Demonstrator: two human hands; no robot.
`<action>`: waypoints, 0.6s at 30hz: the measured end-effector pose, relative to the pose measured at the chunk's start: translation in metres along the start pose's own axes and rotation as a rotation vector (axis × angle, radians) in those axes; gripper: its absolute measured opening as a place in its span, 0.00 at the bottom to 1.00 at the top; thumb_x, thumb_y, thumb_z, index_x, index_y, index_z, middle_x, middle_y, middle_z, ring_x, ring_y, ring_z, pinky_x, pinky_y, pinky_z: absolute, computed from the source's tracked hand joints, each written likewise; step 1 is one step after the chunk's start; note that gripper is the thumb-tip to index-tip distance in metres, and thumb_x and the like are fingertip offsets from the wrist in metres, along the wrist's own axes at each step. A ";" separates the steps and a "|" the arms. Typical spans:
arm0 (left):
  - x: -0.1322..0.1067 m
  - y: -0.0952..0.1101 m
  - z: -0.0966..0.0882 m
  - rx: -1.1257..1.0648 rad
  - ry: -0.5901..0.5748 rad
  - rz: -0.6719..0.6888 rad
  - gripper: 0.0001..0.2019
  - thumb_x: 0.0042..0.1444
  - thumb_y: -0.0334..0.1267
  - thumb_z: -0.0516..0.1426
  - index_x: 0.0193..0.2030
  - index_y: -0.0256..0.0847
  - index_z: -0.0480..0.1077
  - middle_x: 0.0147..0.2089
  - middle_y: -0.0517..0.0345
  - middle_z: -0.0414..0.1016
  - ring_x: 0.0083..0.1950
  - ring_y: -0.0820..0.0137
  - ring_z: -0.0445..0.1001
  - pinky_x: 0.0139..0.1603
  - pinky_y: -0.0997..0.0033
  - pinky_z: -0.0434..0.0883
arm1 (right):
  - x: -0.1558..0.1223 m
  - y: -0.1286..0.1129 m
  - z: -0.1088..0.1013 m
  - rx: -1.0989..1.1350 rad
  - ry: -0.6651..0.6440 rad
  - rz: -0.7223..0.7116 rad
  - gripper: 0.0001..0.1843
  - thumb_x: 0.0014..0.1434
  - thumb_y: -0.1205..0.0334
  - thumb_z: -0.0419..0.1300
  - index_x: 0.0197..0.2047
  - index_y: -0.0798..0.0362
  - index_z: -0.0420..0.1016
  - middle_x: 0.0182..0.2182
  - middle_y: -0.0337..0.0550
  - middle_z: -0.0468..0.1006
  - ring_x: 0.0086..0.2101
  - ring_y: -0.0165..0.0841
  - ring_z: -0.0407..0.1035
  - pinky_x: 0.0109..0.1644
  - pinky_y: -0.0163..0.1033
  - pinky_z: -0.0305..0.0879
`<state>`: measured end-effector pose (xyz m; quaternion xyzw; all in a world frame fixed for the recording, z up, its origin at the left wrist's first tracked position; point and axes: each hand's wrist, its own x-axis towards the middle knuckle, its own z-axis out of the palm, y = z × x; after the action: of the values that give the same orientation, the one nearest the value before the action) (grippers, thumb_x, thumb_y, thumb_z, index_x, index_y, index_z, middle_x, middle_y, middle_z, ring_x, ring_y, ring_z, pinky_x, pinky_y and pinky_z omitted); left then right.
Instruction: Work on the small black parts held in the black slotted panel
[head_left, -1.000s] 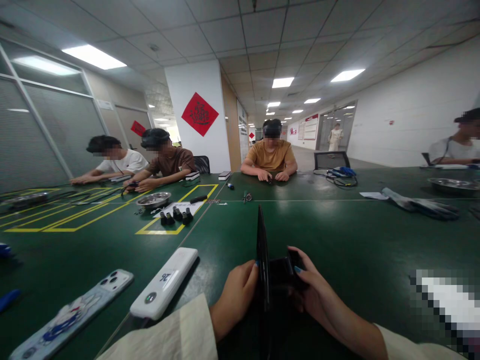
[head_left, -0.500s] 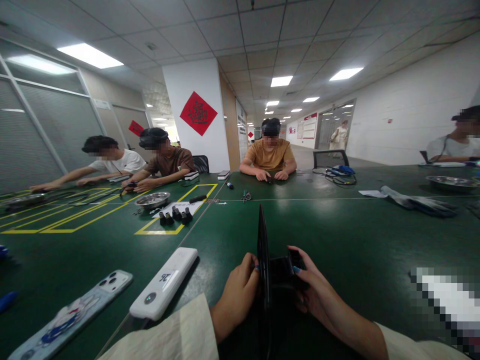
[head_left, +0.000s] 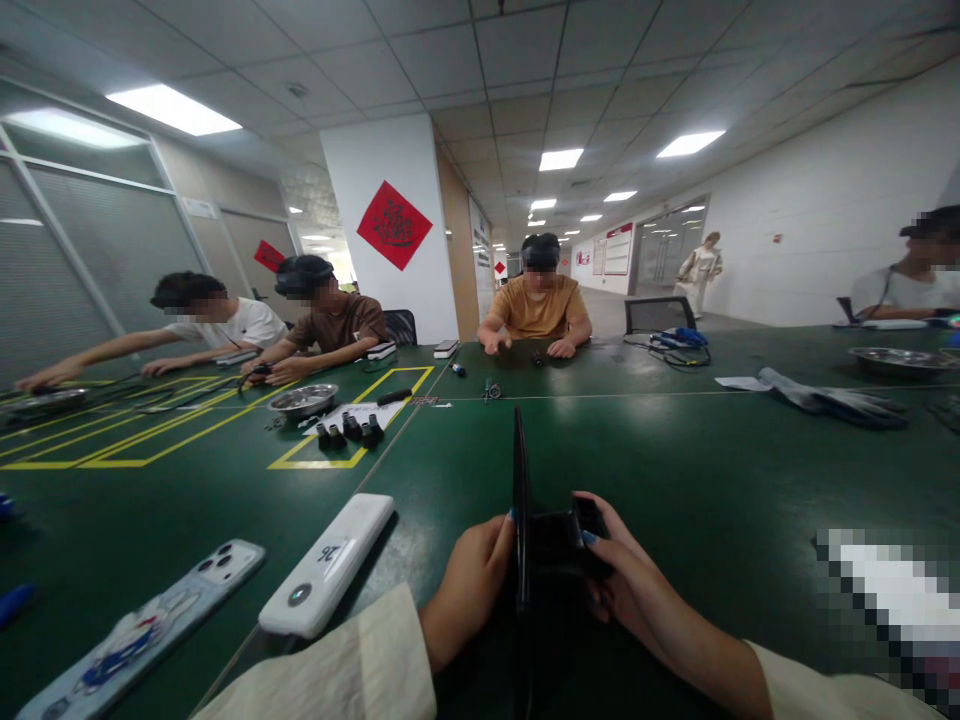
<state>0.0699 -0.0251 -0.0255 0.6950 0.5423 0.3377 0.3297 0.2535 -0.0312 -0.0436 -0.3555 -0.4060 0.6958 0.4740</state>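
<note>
A thin black panel (head_left: 522, 540) stands upright and nearly edge-on in front of me. From its right face a black bracket-like part (head_left: 555, 530) sticks out; I cannot tell the exact kind of device. My left hand (head_left: 476, 580) is closed on the panel's left side, thumb up against it and the other fingers partly hidden. My right hand (head_left: 626, 565) wraps round the outer end of the bracket, with the thumb on the near side and fingers behind. The lower parts of the panel and bracket blend into shadow.
Left of me lie a white power bank (head_left: 330, 565) and a phone in a patterned case (head_left: 146, 630). Further off are several black fittings (head_left: 351, 430), a metal bowl (head_left: 304, 400) and pliers (head_left: 491, 390). Gloves (head_left: 832, 397) lie right. Co-workers sit around the green table (head_left: 675, 460).
My left thumb and fingers have shifted on the panel, the thumb now straighter and higher. My right hand keeps its hold. Across the table, a co-worker's hand has moved left, off a small dark object.
</note>
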 end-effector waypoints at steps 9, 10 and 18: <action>-0.004 0.011 -0.008 -0.078 -0.046 0.044 0.22 0.58 0.48 0.43 0.29 0.36 0.71 0.32 0.51 0.74 0.34 0.66 0.70 0.38 0.71 0.67 | 0.000 0.000 0.000 0.039 0.018 0.017 0.42 0.46 0.46 0.61 0.59 0.43 0.45 0.24 0.34 0.68 0.16 0.25 0.59 0.15 0.28 0.51; -0.004 0.011 -0.008 -0.079 -0.054 0.039 0.22 0.58 0.48 0.43 0.29 0.35 0.71 0.31 0.51 0.73 0.34 0.66 0.70 0.38 0.71 0.67 | 0.000 0.001 -0.001 0.040 0.017 0.017 0.41 0.47 0.46 0.60 0.59 0.43 0.46 0.23 0.34 0.67 0.16 0.25 0.60 0.15 0.28 0.51; -0.006 0.016 -0.007 -0.076 -0.078 -0.018 0.27 0.58 0.52 0.40 0.26 0.34 0.70 0.26 0.55 0.70 0.31 0.68 0.67 0.35 0.72 0.66 | 0.002 0.005 -0.004 0.022 0.012 0.013 0.40 0.49 0.47 0.59 0.60 0.43 0.44 0.22 0.34 0.67 0.16 0.26 0.60 0.15 0.28 0.51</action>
<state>0.0711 -0.0337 -0.0092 0.6897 0.5220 0.3279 0.3798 0.2543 -0.0295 -0.0499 -0.3571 -0.3932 0.7009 0.4760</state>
